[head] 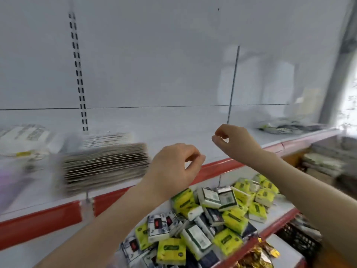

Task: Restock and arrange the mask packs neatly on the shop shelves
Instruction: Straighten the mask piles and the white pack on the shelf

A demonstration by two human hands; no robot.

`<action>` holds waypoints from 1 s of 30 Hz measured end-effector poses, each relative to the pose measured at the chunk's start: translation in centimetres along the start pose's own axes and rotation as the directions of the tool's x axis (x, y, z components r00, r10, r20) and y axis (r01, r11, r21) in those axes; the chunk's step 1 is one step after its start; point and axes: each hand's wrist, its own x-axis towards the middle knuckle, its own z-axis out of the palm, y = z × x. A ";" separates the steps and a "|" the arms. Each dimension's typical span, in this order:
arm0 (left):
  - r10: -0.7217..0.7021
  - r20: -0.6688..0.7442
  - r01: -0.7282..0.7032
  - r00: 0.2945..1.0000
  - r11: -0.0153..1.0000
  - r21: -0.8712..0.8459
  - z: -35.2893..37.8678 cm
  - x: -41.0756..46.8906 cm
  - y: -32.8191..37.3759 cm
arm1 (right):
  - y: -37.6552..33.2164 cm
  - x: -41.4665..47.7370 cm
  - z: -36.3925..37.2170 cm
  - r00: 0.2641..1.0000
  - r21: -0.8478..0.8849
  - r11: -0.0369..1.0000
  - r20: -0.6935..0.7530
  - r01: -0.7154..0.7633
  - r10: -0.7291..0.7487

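We find the task's thing on the upper shelf, to the left: a tall stack of flat, pale mask packs (104, 167), lying near the front edge and smeared by motion blur. Our left hand (173, 165) hovers just right of the stack, apart from it, and our right hand (231, 142) hangs farther right over bare shelf. Both have loosely curled fingers and grasp nothing.

We judge the packs to be light, thin and slick in their film wrappers, so a tall stack will likely slide and fan out if pushed from one side. It would be safest to take it between two flat palms at opposite ends, or lift a small sheaf at a time by its long edges.

The white metal upper shelf (173, 132) looks smooth and carries a red front strip (222, 167). More pale packs (25, 138) lie loose at the far left, and a flatter blurred pile (280, 126) sits at the far right. Behind rises a white back panel with a slotted upright (78, 70). On the lower shelf, a jumbled heap of yellow-green and white packets (222, 213) lies beneath our forearms, with a black crate (297, 238) near the right.
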 end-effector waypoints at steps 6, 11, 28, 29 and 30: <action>0.060 0.048 -0.055 0.997 0.994 -0.092 11.0 7.6 6.0 | 14.6 -0.3 -6.2 0.990 -0.155 0.978 -0.009 -0.139 0.139; 0.086 0.064 -0.076 0.994 0.988 -0.136 18.1 13.6 10.1 | 24.1 -0.8 -10.5 0.972 -0.224 0.946 -0.015 -0.232 0.235; 0.074 0.243 -0.111 0.967 0.983 0.144 36.9 34.9 10.5 | 47.0 6.3 -11.5 0.954 -0.273 0.915 -0.052 -0.297 0.294; 0.063 0.232 -0.102 0.971 0.982 0.160 37.8 36.4 10.0 | 48.1 7.9 -11.2 0.962 -0.264 0.925 -0.048 -0.272 0.269; 0.050 0.219 -0.090 0.974 0.981 0.174 38.6 37.9 9.5 | 49.3 9.5 -10.9 0.969 -0.253 0.936 -0.041 -0.245 0.242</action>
